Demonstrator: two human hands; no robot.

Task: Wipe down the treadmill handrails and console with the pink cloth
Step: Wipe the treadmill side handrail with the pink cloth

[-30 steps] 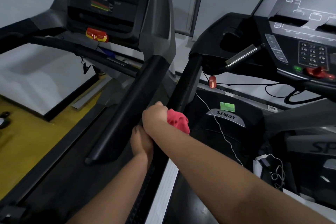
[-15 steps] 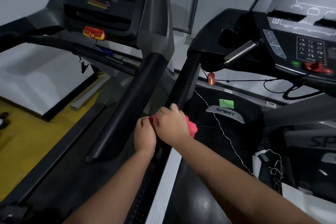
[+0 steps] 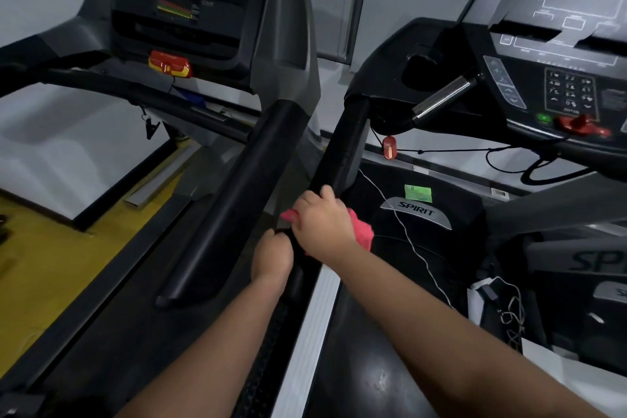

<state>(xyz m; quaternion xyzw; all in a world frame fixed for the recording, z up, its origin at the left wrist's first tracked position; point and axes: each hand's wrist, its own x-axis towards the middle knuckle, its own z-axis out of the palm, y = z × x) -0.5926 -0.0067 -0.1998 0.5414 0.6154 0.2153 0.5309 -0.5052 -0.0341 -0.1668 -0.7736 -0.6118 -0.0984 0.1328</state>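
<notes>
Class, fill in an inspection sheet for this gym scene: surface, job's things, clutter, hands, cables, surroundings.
Surface: black handrail running up to the console.
Job's things: pink cloth wrapped on the handrail.
Clutter: tangled wires beside the belt.
Hands: right hand grips the cloth; left hand grips the handrail below it.
Cables: thin white cable; black cord with red clip.
Surroundings: second treadmill left; yellow floor.

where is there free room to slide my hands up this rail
The handrail is bare above the right hand and pink cloth, up to the console. The gap toward the neighbouring rail is open too. Crowded: the left hand grips just below, and a white cord hangs alongside.
</notes>
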